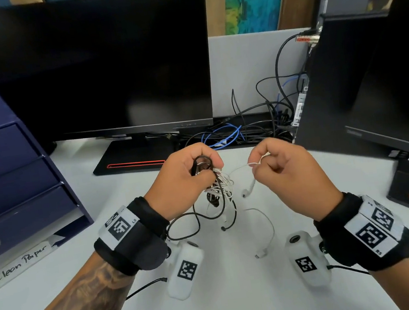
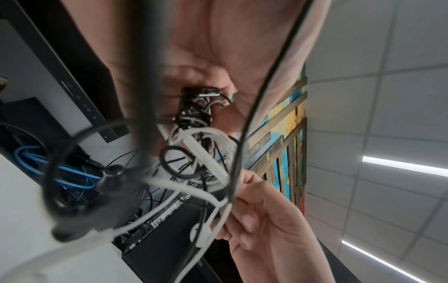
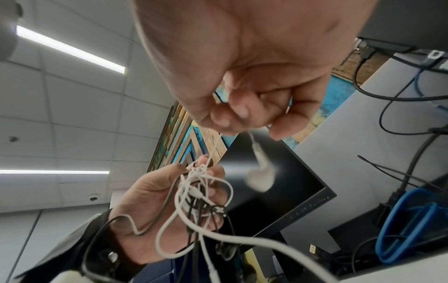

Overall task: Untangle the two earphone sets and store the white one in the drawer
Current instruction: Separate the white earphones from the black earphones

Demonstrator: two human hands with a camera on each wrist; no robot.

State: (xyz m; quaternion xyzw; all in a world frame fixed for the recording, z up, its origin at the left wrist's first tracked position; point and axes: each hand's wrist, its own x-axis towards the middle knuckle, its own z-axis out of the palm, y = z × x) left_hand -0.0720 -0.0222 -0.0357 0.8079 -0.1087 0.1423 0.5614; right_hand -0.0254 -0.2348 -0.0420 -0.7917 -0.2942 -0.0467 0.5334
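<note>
A knot of black and white earphone cords (image 1: 218, 189) hangs over the white desk (image 1: 244, 293). My left hand (image 1: 200, 171) grips the top of the knot, fingers curled round black loops. My right hand (image 1: 259, 162) pinches a white strand (image 1: 239, 168) that runs taut to the knot. A white earbud (image 1: 247, 189) dangles below that pinch. In the right wrist view the white earbud (image 3: 260, 176) hangs blurred under my right hand (image 3: 242, 114), and my left hand (image 3: 155, 201) holds the knot (image 3: 198, 195). The white plug (image 1: 260, 254) lies on the desk.
A navy drawer unit (image 1: 8, 166) stands at the left with its drawers shut, above a strip labelled "Clean Paper" (image 1: 20, 264). A black monitor (image 1: 107, 68) stands behind, a second monitor (image 1: 384, 77) at the right. Loose black and blue cables (image 1: 224, 133) lie at the back.
</note>
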